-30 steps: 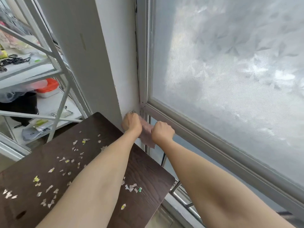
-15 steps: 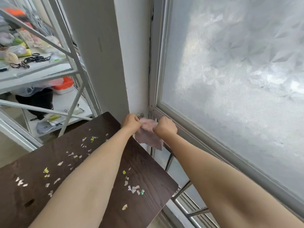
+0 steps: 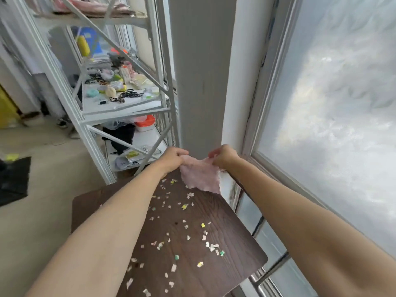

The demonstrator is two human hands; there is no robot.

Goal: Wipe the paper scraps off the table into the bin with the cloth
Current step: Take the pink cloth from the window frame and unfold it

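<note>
A pale pink cloth (image 3: 201, 175) hangs spread between both hands above the far edge of the dark wood table (image 3: 231, 228). My left hand (image 3: 172, 158) pinches its left top corner, and my right hand (image 3: 224, 156) pinches its right top corner. Several small white, yellow and green paper scraps (image 3: 184, 230) lie scattered over the tabletop, partly hidden under my left forearm. I see no bin that I can tell for certain.
A white metal shelf rack (image 3: 120, 108) with many small items stands at the left behind the table. A grey pillar (image 3: 201, 82) rises straight ahead, and a frosted window (image 3: 334, 103) fills the right. A black bag (image 3: 14, 181) lies on the floor at far left.
Both hands have lifted the cloth away from the window sill corner and spread it open over the table's far edge. My view has swung left and up.
</note>
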